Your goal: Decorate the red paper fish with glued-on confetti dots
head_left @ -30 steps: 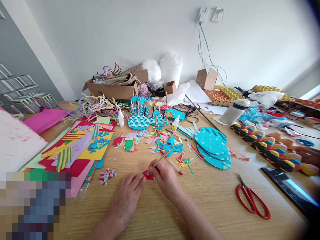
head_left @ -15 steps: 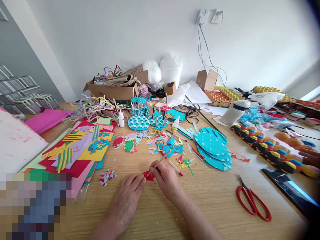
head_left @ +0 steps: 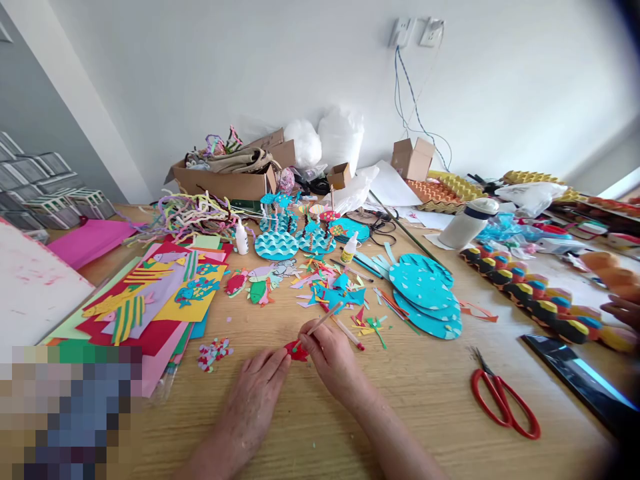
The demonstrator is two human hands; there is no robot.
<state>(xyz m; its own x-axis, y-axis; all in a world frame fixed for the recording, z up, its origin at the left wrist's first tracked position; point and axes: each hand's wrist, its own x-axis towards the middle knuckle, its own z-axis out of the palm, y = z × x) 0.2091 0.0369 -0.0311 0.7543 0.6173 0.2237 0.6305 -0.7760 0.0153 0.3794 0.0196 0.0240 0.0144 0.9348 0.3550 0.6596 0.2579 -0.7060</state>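
A small red paper piece (head_left: 299, 351) lies on the wooden table between my hands. My left hand (head_left: 260, 385) rests flat at its left edge, fingers together and fingertips on the paper. Pinched in my right hand (head_left: 327, 353) is a thin stick (head_left: 321, 321), its lower tip on the red paper. Left of my hands is a pile of small paper dots (head_left: 215, 354). Cut paper fish (head_left: 259, 291) and blue paper shapes (head_left: 337, 293) lie beyond them.
Red-handled scissors (head_left: 505, 404) and a black phone (head_left: 580, 380) lie at the right. Blue discs (head_left: 425, 283), glue bottles (head_left: 349, 248) and a white bottle (head_left: 467, 224) stand or lie farther back. Coloured sheets (head_left: 165, 333) cover the left. Another person's hand (head_left: 623, 310) shows at the right edge.
The other person's hand at the right edge has shifted slightly, and the orange carton pieces beside it have moved. My hands stay almost in place.
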